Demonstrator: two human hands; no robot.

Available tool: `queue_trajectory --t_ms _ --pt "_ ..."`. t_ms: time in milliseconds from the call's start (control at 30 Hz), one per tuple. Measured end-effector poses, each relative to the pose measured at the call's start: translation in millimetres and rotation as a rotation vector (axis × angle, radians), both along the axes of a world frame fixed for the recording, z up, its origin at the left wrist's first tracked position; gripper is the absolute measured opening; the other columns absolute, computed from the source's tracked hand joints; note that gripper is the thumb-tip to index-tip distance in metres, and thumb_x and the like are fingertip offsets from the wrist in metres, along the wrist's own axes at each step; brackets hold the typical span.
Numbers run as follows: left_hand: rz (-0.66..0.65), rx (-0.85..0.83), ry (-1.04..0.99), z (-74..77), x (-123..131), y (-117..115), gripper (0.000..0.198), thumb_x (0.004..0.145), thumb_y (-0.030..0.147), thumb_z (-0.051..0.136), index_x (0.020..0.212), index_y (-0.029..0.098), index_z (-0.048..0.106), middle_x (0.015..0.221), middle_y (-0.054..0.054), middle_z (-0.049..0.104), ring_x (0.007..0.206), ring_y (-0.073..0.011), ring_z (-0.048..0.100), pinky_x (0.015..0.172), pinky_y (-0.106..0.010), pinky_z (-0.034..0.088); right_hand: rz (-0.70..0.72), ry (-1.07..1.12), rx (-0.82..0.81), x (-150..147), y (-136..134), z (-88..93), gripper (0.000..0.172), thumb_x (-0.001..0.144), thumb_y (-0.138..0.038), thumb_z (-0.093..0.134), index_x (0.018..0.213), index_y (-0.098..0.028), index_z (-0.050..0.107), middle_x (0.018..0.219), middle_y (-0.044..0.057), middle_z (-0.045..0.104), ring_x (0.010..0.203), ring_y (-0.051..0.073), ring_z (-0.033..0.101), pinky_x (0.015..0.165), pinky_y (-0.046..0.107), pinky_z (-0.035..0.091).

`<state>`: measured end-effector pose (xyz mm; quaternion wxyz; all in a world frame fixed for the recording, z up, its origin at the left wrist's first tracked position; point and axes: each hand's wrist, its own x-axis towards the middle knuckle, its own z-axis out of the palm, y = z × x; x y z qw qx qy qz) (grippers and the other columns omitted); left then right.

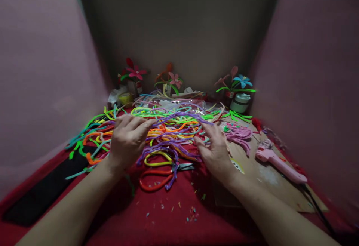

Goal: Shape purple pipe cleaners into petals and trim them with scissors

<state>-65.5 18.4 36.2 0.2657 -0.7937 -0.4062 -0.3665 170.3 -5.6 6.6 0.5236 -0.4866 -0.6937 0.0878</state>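
A black strip (42, 191) lies at far left on the red-covered worktop (168, 225). Next, the person's left hand (127, 137) has its grip pinched on one end of a purple fuzzy stem (181, 114), which arches between the hands above a tangled, many-coloured pile of stems (112, 135). Below lie scissors (185, 166) with yellow and red handles. The right hand (217, 150) is at the purple stem's other end, its grip spread, thumb apart from fingers. Further right, a pink bundle (239, 134) and a pink glue gun (280, 163) rest on cardboard (249, 190).
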Motion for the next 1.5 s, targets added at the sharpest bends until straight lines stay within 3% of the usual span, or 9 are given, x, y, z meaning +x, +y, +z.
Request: queue_trajectory --t_ms 233,400,467,567,833,933,1133,1267,1500 --pt "-0.022 -0.173 -0.363 4.9 4 0 0.022 0.085 0.027 0.050 0.095 0.021 0.067 0.086 -0.001 0.068 0.079 -0.0146 0.062 0.074 -0.025 0.046 0.069 -0.039 0.028 -3 -2 -1.6 0.024 0.078 -0.015 0.053 0.099 -0.019 0.062 0.101 0.010 0.056 0.099 0.023 0.050 0.088 0.042 0.040" --pt "0.128 -0.237 -0.371 8.9 13 -7 0.027 0.085 0.035 0.049 0.096 0.021 0.069 0.088 -0.001 0.072 0.080 -0.0167 0.065 0.067 -0.024 0.045 0.073 0.617 -0.176 -2 0 6.3 0.023 0.078 -0.028 0.055 0.099 -0.019 0.055 0.091 0.004 0.056 0.081 0.016 0.054 0.073 0.033 0.047" --pt "0.198 -0.298 -0.353 10.4 16 -9 0.029 0.085 0.039 0.048 0.097 0.024 0.069 0.088 -0.001 0.072 0.077 -0.0171 0.066 0.062 -0.023 0.043 0.176 0.853 -0.346 -1 3 6.1 0.020 0.075 -0.029 0.057 0.092 -0.018 0.056 0.083 0.002 0.056 0.068 0.013 0.054 0.060 0.028 0.047" --pt "0.287 -0.347 -0.280 10.9 22 -12 0.031 0.084 0.044 0.047 0.096 0.027 0.070 0.082 0.000 0.073 0.070 -0.0176 0.066 0.055 -0.024 0.040 0.369 0.964 -0.481 -1 6 3.5 0.020 0.068 -0.026 0.064 0.083 -0.015 0.060 0.077 0.001 0.058 0.060 0.011 0.055 0.053 0.025 0.046" --pt "0.224 -0.445 -0.109 4.6 40 -28 0.033 0.087 0.045 0.042 0.096 0.028 0.069 0.082 0.000 0.073 0.068 -0.0149 0.065 0.057 -0.022 0.038 0.747 1.098 -0.688 -9 13 4.0 0.031 0.063 -0.017 0.071 0.092 -0.014 0.062 0.084 0.005 0.068 0.071 0.015 0.065 0.069 0.028 0.049" --pt "0.185 -0.529 -0.028 2.2 43 -38 0.032 0.087 0.044 0.041 0.099 0.030 0.068 0.090 0.000 0.072 0.077 -0.0169 0.066 0.061 -0.023 0.040 0.852 1.240 -0.727 -7 15 4.8 0.025 0.071 -0.018 0.065 0.096 -0.016 0.061 0.091 0.006 0.068 0.084 0.016 0.064 0.076 0.029 0.048" --pt "0.256 -0.648 0.084 2.6 45 -49 0.036 0.089 0.044 0.035 0.098 0.029 0.066 0.082 -0.003 0.072 0.072 -0.0202 0.066 0.058 -0.025 0.039 0.850 1.353 -0.593 -6 8 14.3 0.014 0.084 -0.022 0.052 0.087 -0.013 0.062 0.085 0.009 0.069 0.086 0.017 0.064 0.083 0.032 0.046" --pt "0.264 -0.703 0.087 0.4 50 -58 0.037 0.091 0.040 0.029 0.108 0.025 0.058 0.081 -0.005 0.071 0.073 -0.0223 0.066 0.058 -0.026 0.037 0.727 1.447 -0.538 -1 7 28.5 0.026 0.089 -0.027 0.042 0.075 -0.013 0.060 0.061 0.004 0.063 0.061 0.015 0.061 0.063 0.031 0.049" --pt "0.037 -0.846 -0.053 -8.6 58 -72 0.027 0.086 0.028 0.036 0.097 0.026 0.060 0.076 0.000 0.067 0.066 -0.0150 0.060 0.058 -0.022 0.037 0.706 1.376 -0.503 17 14 45.7 0.047 0.093 -0.040 0.030 0.065 -0.013 0.057 0.036 -0.008 0.028 0.032 0.006 0.020 0.033 0.019 0.028"
